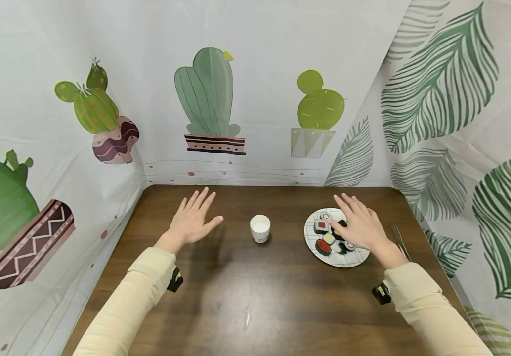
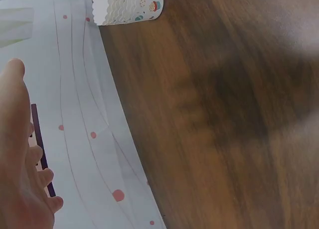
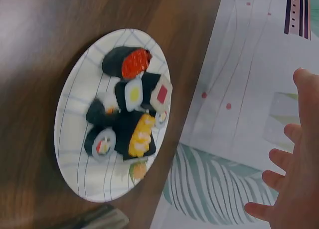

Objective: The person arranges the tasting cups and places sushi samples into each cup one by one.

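My left hand [image 1: 191,220] hovers over the left side of the table with fingers spread, holding nothing. A small white paper cup [image 1: 260,229] with a scalloped rim stands upright to its right; printed pictures show on its side in the left wrist view. My right hand [image 1: 361,223], fingers extended, is held above a round white plate [image 1: 311,247] with a grid of lines and covers part of it in the head view. Several sushi pieces lie on the plate, among them one with red roe [image 3: 134,63] and one with a yellow topping [image 3: 142,135]. Neither hand touches anything.
A fork [image 1: 399,241] lies right of the plate, partly hidden by the right wrist. The brown wooden table [image 1: 246,291] meets a white cloth backdrop [image 1: 264,29] printed with cacti and leaves at its back and sides.
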`<state>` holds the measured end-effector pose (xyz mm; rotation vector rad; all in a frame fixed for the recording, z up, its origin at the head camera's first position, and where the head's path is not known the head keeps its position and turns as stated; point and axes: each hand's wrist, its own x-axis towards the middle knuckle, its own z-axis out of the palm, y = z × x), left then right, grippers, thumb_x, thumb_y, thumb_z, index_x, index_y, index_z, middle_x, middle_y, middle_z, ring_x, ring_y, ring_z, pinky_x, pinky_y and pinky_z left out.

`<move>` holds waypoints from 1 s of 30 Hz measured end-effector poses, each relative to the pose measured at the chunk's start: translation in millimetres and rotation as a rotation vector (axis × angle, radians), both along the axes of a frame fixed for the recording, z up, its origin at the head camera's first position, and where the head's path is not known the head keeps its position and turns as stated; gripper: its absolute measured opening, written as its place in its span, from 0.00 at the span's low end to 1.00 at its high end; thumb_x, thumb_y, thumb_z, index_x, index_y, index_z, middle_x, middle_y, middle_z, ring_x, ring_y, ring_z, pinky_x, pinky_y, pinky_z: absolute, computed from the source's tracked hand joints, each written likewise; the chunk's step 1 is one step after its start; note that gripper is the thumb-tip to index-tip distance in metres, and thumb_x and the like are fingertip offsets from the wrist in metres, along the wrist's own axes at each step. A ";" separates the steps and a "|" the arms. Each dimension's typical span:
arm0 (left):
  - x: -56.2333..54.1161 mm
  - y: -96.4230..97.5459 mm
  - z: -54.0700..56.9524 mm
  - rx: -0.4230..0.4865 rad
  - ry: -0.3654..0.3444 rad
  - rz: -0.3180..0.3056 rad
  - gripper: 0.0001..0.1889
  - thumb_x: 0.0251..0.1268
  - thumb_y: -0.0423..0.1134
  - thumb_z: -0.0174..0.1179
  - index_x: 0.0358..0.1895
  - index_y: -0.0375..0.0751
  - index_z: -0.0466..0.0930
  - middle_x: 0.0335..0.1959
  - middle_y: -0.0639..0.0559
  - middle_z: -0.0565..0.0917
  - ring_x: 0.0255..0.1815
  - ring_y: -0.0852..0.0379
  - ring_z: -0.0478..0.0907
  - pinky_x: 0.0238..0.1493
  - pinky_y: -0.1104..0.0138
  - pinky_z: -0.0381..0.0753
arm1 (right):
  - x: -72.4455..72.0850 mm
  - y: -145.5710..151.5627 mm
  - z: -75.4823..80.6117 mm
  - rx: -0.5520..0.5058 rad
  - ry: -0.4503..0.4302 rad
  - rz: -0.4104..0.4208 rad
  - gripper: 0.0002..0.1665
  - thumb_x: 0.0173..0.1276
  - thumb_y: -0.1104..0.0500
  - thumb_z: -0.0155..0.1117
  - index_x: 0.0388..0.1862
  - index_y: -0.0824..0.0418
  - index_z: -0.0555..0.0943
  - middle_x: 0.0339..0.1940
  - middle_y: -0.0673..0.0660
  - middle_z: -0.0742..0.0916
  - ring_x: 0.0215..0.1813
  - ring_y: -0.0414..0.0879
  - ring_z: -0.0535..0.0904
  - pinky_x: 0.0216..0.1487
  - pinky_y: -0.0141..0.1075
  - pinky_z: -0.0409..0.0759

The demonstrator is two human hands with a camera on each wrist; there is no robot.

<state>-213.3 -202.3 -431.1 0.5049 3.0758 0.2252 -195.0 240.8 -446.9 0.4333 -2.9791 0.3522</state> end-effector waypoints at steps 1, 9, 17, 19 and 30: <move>-0.1 0.6 -1.1 0.003 0.003 0.001 0.40 0.63 0.68 0.36 0.74 0.51 0.44 0.75 0.50 0.43 0.74 0.45 0.40 0.69 0.47 0.40 | -1.1 -2.1 -1.9 -0.008 0.002 0.003 0.43 0.65 0.37 0.49 0.72 0.56 0.55 0.71 0.64 0.62 0.70 0.63 0.55 0.55 0.65 0.60; -1.4 1.8 -10.8 0.012 0.022 0.019 0.40 0.63 0.69 0.36 0.73 0.50 0.46 0.75 0.49 0.45 0.74 0.44 0.44 0.69 0.46 0.44 | -4.3 -20.6 -13.8 -0.065 0.002 0.001 0.42 0.63 0.38 0.53 0.71 0.56 0.58 0.69 0.62 0.65 0.68 0.62 0.60 0.54 0.62 0.64; -1.5 3.1 -18.0 0.054 0.029 0.043 0.39 0.64 0.66 0.38 0.73 0.48 0.48 0.74 0.48 0.48 0.73 0.43 0.48 0.69 0.47 0.47 | -5.9 -41.0 -27.4 -0.100 -0.023 0.020 0.41 0.63 0.40 0.54 0.70 0.57 0.60 0.68 0.63 0.67 0.67 0.62 0.62 0.57 0.60 0.65; -1.7 4.4 -19.7 0.066 0.020 0.049 0.39 0.64 0.66 0.38 0.73 0.48 0.48 0.74 0.47 0.48 0.73 0.43 0.48 0.69 0.47 0.47 | -5.9 -45.6 -31.0 -0.101 -0.036 0.028 0.41 0.63 0.39 0.53 0.71 0.57 0.59 0.68 0.63 0.67 0.67 0.62 0.62 0.57 0.59 0.66; -2.7 14.3 -34.9 0.111 0.025 0.068 0.38 0.64 0.65 0.41 0.72 0.46 0.52 0.73 0.46 0.53 0.71 0.43 0.53 0.67 0.48 0.52 | -8.1 -67.9 -56.4 -0.171 -0.027 0.054 0.41 0.64 0.38 0.52 0.69 0.60 0.62 0.67 0.64 0.68 0.65 0.63 0.64 0.59 0.59 0.63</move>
